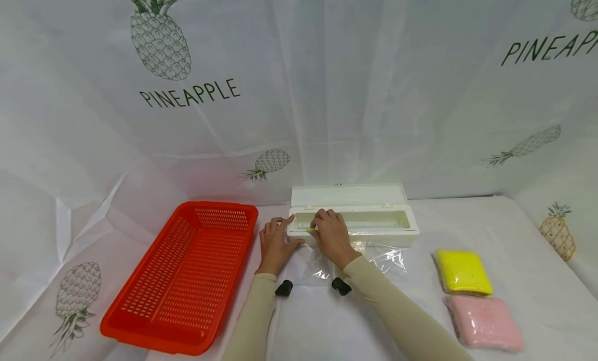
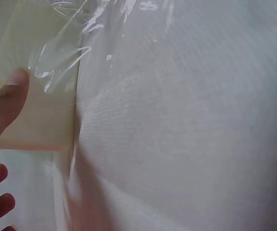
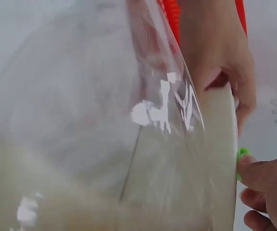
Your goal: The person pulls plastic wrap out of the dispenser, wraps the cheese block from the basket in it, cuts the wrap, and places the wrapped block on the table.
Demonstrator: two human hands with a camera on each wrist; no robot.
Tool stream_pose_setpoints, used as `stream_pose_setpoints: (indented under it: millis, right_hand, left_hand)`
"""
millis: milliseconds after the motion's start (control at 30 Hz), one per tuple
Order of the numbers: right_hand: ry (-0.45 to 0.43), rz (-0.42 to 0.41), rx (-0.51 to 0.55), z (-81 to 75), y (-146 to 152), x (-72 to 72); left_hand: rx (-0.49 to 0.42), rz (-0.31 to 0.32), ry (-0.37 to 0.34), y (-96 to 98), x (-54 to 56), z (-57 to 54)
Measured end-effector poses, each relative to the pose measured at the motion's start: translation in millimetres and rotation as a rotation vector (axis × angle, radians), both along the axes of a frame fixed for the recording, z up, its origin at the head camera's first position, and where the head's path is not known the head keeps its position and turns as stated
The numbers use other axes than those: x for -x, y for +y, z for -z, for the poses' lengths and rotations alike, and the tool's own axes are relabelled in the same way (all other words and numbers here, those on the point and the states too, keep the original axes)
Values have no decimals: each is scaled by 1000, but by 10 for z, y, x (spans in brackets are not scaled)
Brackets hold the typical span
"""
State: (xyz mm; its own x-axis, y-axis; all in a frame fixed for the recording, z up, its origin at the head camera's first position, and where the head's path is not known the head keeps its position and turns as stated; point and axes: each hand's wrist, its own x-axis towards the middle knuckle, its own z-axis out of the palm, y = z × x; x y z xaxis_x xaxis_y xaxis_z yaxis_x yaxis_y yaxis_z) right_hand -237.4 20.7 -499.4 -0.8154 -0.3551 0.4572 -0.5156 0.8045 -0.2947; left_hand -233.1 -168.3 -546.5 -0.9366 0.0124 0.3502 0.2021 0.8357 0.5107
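A white cling film dispenser (image 1: 405, 240) stands at the back of the table, its lid (image 1: 348, 196) raised. My left hand (image 1: 274, 248) grips its left end, the thumb (image 2: 11, 98) pressed on the front wall. A small green slide cutter (image 3: 243, 152) sits on the front rim of the dispenser, near the left end. My right hand (image 1: 330, 237) pinches this cutter between thumb and fingers. Clear plastic film (image 1: 390, 261) hangs over the front wall and spreads, creased and shiny, onto the table below both wrists.
A red perforated plastic basket (image 1: 187, 283) lies left of the left arm. On the right, a yellow wrapped block (image 1: 462, 272) and a pink wrapped block (image 1: 486, 322) lie close together. A white pineapple-print curtain (image 1: 345, 91) rises right behind the dispenser.
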Motion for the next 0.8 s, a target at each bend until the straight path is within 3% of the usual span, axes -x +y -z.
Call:
stream_pose_setpoints:
  millis: [433, 800]
  right_hand:
    - [-55, -4, 28, -9, 423, -9]
    - [8, -14, 3, -1, 973, -39]
  left_hand:
    - [-22, 11, -4, 11, 12, 8]
    - [3, 6, -29, 8, 2, -8]
